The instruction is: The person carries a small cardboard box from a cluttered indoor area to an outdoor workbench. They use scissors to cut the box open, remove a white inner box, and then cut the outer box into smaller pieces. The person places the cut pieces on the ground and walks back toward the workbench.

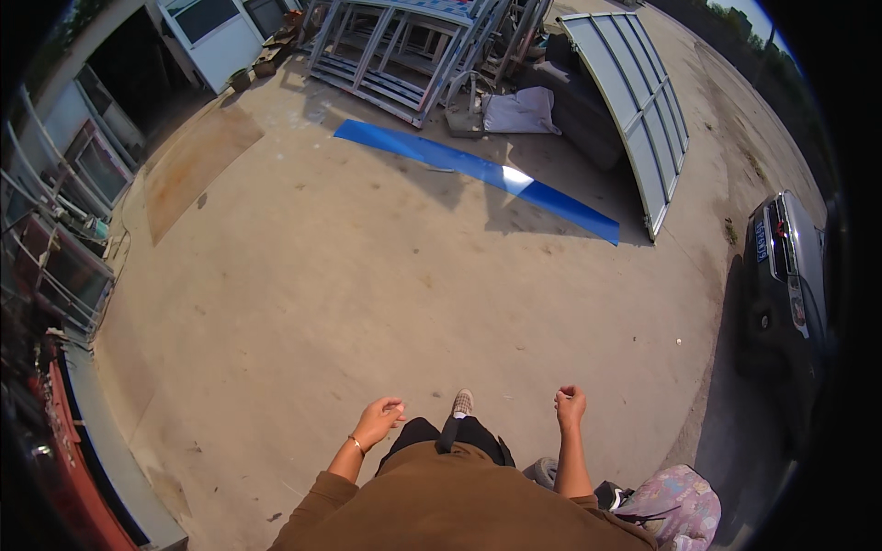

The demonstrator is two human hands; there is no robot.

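My left hand [379, 421], with a band at the wrist, hangs above the concrete ground to the left of my shoe [463, 401]. Its fingers are loosely bent and apart, and nothing shows in them. To the right of the shoe is my right hand [570, 401], closed with the fingers curled in. A small pale spot shows at those fingers, too small to name. Well ahead of both hands, a long blue sheet strip [478, 169] lies across the ground, bright with glare near its middle. Neither hand touches it.
Grey metal frames [390, 55] lean behind the blue strip. A large ribbed panel [634, 96] stands tilted beside a white sack [519, 111]. A dark car [781, 285] is parked at right. Window frames [96, 161] line the left. A patterned cloth-covered thing [678, 500] sits behind my right arm.
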